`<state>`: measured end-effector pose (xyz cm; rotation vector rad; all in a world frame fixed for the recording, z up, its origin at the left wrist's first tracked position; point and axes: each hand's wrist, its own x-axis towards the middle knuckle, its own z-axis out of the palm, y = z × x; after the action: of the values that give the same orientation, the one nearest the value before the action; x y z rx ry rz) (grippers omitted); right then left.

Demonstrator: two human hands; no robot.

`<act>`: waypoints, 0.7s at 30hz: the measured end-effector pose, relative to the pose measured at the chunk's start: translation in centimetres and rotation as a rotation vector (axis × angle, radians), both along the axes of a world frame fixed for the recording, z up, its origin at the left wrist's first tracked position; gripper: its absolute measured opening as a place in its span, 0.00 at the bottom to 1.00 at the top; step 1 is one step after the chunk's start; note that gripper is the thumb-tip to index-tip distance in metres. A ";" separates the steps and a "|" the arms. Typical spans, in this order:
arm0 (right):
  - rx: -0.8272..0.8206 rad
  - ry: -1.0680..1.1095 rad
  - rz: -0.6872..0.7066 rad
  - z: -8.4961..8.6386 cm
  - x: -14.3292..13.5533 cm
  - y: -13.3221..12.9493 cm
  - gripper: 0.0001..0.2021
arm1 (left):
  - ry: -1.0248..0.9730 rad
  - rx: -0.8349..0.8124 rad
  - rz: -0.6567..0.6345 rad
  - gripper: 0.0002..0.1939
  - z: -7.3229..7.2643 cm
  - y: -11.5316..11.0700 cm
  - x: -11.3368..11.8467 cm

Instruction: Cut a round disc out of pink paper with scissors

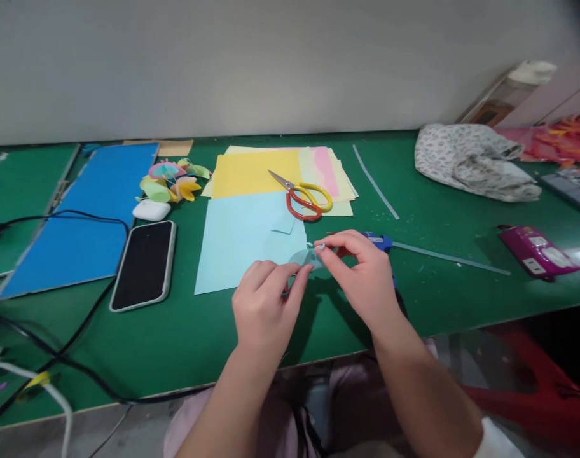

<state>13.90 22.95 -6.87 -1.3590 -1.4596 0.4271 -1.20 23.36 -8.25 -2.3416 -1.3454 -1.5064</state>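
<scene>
A small piece of light blue paper [300, 257] is held between my two hands above the table's near part. My left hand [267, 296] pinches its lower left side between thumb and fingers. At its upper right edge, my right hand [359, 270] pinches it where the paper looks curled. Behind my hands lies a light blue sheet [242, 235] with a small cut scrap [283, 224] on it. Scissors [305, 198] with one red and one yellow handle rest across the stacked paper. A blue glue gun [378, 240] is partly hidden behind my right hand.
Yellow paper [252, 172] tops a coloured stack. To the left are a phone [143, 266], a white earbud case [151, 210], paper flowers [170, 181], a blue board [94, 203] and black cables [80, 331]. Glue sticks [452, 257], a patterned cloth [466, 159] and a magenta device [533, 249] lie right.
</scene>
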 end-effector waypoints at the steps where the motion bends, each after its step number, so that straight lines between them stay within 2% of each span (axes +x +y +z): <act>1: 0.011 -0.005 -0.002 0.0 0.0 0.0 0.05 | 0.004 -0.003 0.000 0.09 0.0 0.0 0.0; 13: 0.063 -0.061 -0.006 -0.2 -0.2 -0.1 0.06 | -0.008 -0.009 0.000 0.10 -0.1 0.0 0.0; 21: 0.035 -0.052 -0.001 -0.2 -0.3 -0.1 0.06 | -0.009 -0.024 -0.001 0.10 -0.2 0.0 0.0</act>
<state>13.64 22.86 -7.07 -1.3518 -1.5027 0.3662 -1.16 23.35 -8.43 -2.3524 -1.3722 -1.5114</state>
